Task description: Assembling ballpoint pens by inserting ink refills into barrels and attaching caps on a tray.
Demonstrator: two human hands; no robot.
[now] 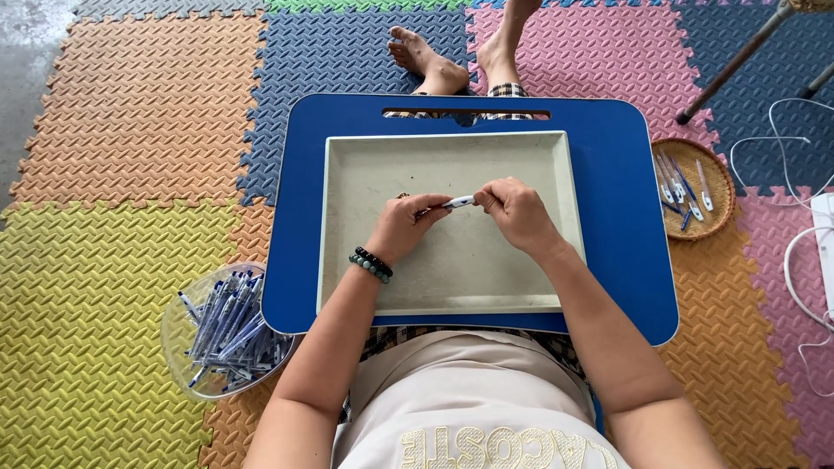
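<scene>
Both my hands meet over the middle of a pale rectangular tray (347,287) that rests on a blue lap table (608,217). My left hand (401,227), with dark bead bracelets at the wrist, pinches one end of a small white and blue pen (458,202). My right hand (517,213) grips the pen's other end with its fingertips. The pen lies roughly level, just above the tray floor.
A clear bowl (187,326) of several blue and white pens sits on the foam mat at my left. A round wicker basket (721,187) with a few pen parts lies to the right. White cables (795,260) and stool legs (738,61) are at far right. My bare feet (434,65) stretch beyond the table.
</scene>
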